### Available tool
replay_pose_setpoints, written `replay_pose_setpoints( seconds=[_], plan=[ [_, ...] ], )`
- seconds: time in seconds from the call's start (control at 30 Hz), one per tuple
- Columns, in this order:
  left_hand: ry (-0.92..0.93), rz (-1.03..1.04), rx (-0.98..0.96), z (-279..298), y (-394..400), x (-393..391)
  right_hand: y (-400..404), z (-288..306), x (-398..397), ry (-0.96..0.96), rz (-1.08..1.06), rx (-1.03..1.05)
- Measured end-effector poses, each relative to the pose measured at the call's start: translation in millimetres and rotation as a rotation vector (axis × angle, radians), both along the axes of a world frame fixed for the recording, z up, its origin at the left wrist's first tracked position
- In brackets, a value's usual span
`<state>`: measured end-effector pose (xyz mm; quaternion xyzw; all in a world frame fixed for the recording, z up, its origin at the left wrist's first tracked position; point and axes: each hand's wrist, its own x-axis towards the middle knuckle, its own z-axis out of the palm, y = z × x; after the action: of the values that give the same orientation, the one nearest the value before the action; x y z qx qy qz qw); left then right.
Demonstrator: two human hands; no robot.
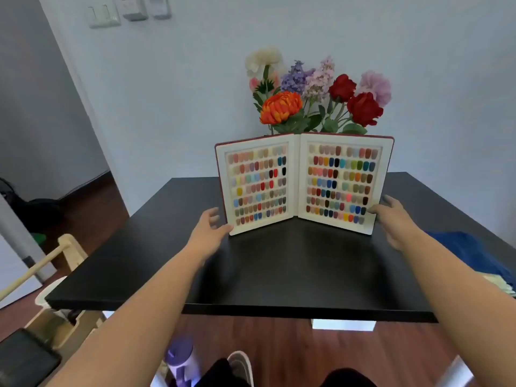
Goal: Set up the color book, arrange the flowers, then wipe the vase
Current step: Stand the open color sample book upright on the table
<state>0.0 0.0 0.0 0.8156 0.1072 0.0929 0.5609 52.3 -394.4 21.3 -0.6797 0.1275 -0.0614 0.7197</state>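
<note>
The color book (301, 185) stands upright and spread in a V on the black table (279, 275), its two white pages filled with rows of colored nail swatches. My left hand (212, 227) touches the bottom outer corner of the left page with relaxed fingers. My right hand (393, 219) touches the lower outer edge of the right page, fingers loosely spread. Behind the book rise the flowers (315, 96): orange, white, purple, lilac, pink and two red blooms. The book hides the vase.
A blue cloth (472, 250) lies at the table's right edge. A wooden chair frame (55, 255) and a white bin (47, 297) stand to the left of the table. A purple bottle (178, 358) is on the wood floor below. The wall is close behind the flowers.
</note>
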Motion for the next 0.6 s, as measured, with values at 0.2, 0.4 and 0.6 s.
replay_pose_setpoints(
  seconds=[0.2, 0.4, 0.6],
  plan=[
    [-0.002, -0.026, 0.111, -2.2, -12.8, 22.4, 5.7, -9.9, -6.5, -0.004, 0.025, -0.339],
    [-0.024, -0.026, 0.103, -7.3, -20.0, 29.6, 8.5, -17.6, -25.0, -0.032, 0.155, -0.533],
    [-0.097, -0.046, 0.123, -14.2, -9.4, 16.9, 27.6, -22.8, -39.5, -0.062, 0.13, -0.537]
  ],
)
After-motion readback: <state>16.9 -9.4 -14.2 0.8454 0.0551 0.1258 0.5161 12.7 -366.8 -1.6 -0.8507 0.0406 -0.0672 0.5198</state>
